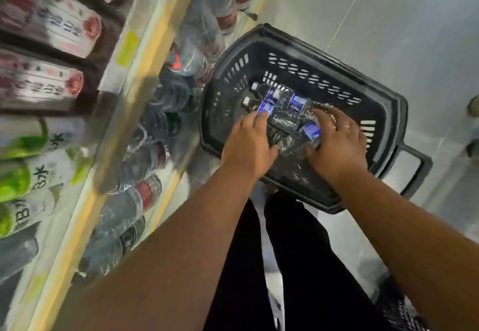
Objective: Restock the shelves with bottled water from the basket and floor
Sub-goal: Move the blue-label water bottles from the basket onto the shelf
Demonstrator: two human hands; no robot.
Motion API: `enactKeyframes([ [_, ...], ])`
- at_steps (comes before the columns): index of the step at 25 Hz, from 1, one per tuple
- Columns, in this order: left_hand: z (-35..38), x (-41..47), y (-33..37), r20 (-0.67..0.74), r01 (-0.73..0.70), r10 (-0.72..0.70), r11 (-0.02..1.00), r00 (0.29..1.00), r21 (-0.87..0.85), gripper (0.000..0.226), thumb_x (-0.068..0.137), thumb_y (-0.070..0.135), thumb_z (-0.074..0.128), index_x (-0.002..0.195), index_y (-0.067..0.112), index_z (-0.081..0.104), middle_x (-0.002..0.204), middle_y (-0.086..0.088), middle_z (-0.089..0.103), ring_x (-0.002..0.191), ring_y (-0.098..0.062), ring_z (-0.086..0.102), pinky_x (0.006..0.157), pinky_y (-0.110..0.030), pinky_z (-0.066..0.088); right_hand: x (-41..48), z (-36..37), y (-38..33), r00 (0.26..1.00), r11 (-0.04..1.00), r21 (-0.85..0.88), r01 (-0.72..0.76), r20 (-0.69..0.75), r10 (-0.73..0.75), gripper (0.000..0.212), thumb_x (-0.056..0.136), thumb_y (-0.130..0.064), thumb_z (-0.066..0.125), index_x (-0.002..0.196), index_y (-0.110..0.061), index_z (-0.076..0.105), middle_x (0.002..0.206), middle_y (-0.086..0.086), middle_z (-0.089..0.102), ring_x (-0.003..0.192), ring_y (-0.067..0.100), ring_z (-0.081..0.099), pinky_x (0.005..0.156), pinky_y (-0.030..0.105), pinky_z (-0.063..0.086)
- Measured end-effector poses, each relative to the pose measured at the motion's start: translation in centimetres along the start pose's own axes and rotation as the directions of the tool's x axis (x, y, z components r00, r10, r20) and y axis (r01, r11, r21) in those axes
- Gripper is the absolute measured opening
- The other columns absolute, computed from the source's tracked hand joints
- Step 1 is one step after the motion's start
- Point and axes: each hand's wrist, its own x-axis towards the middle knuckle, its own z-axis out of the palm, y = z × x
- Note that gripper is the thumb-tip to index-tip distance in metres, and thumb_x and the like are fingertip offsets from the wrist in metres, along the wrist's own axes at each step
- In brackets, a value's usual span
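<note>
Grey shop floor [388, 19], stocked shelves [145, 53] alongside. Left hand [248, 144] has straight fingers touching a blue-label bottle [267, 109]. Right hand [339, 144] is spread over a second bottle [311, 131], grip unclear. Both bottles lie with others in the black basket [383, 102], so plenty is probably left.

Green-and-white shelf bottles [39, 175]: character "水" and letter "B" legible (the other print is blurred). Blue-labelled water bottles [298, 102]: label print illegible.
</note>
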Motion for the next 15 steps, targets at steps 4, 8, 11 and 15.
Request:
enactKeyframes([
  [4,5.1,8.9,-1.0,0.017,0.136,-0.135,0.985,0.991,-0.107,0.073,0.09,0.035,0.065,0.149,0.009,0.031,0.148,-0.014,0.039,0.137,-0.03,0.037,0.113,-0.035,0.029,6.9,4.3,2.9,0.995,0.997,0.052,-0.065,-0.068,0.068,0.076,0.085,-0.039,0.066,0.15,-0.028,0.028,0.157,0.011,0.026,0.142,0.035,0.026,0.115,0.051,0.025],
  [8,12.2,16.6,-2.5,0.037,0.294,-0.295,0.92,0.955,-0.258,0.062,0.083,0.037,0.07,0.135,0.011,0.048,0.134,-0.014,0.056,0.125,-0.033,0.052,0.101,-0.036,0.043,12.4,9.1,6.2,0.995,0.995,0.047,-0.089,-0.04,0.091,0.08,0.085,-0.037,0.067,0.152,-0.027,0.025,0.157,0.013,0.024,0.143,0.035,0.024,0.114,0.051,0.023],
  [11,16.4,21.1,-4.4,0.067,0.403,-0.407,0.845,0.911,-0.351,0.06,0.086,0.034,0.068,0.137,0.012,0.045,0.134,-0.013,0.057,0.124,-0.032,0.054,0.099,-0.035,0.044,16.0,13.5,7.3,0.999,1.0,-0.021,-0.004,-0.048,0.003,0.08,0.084,-0.035,0.068,0.151,-0.023,0.026,0.153,0.015,0.03,0.138,0.037,0.03,0.112,0.053,0.026],
  [15,20.5,25.8,-6.0,0.098,0.517,-0.586,0.609,0.805,-0.602,0.068,0.086,0.029,0.071,0.14,0.009,0.036,0.139,-0.014,0.051,0.124,-0.032,0.053,0.1,-0.035,0.042,19.3,18.0,8.2,0.997,0.993,-0.112,0.032,-0.069,-0.04,0.079,0.083,-0.034,0.068,0.15,-0.02,0.029,0.144,0.019,0.041,0.13,0.04,0.037,0.108,0.052,0.025],
])
